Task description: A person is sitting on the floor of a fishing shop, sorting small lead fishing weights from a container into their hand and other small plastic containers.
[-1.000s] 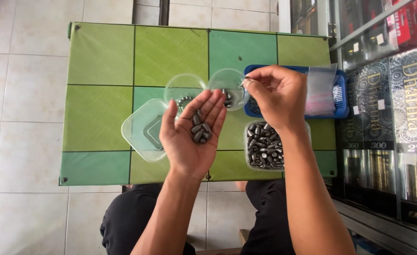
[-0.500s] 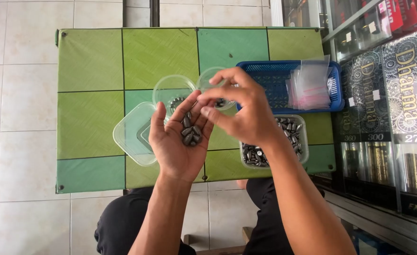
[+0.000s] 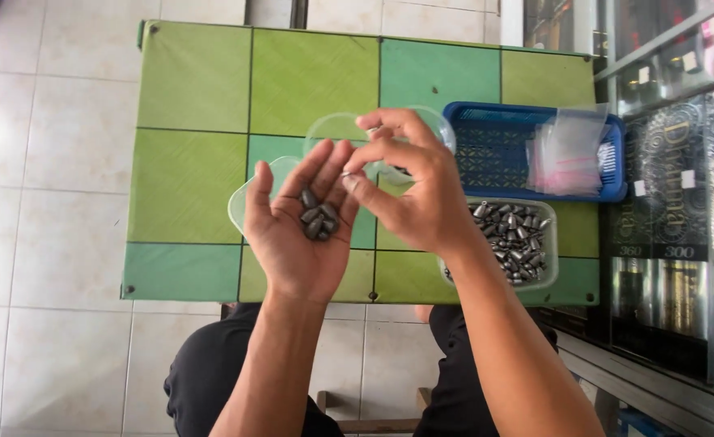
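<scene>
My left hand (image 3: 296,235) is held palm up over the green tiled table (image 3: 195,97), cupping several small grey metal sinkers (image 3: 318,218). My right hand (image 3: 409,190) hovers beside it, its thumb and forefinger pinched together right next to the left fingertips, seemingly on one tiny sinker. Beneath the hands sit clear plastic containers (image 3: 332,129) and a clear square lid (image 3: 247,198), partly hidden by my palms.
A clear tub full of grey sinkers (image 3: 510,239) stands at the table's right front. Behind it a blue plastic basket (image 3: 486,146) holds small clear zip bags (image 3: 567,154). A glass display shelf (image 3: 680,194) runs along the right. White floor tiles lie to the left.
My right hand has come from the basket side leftward to my left palm, and its fingers now pinch at the left fingertips. The left hand stays palm up with the sinkers.
</scene>
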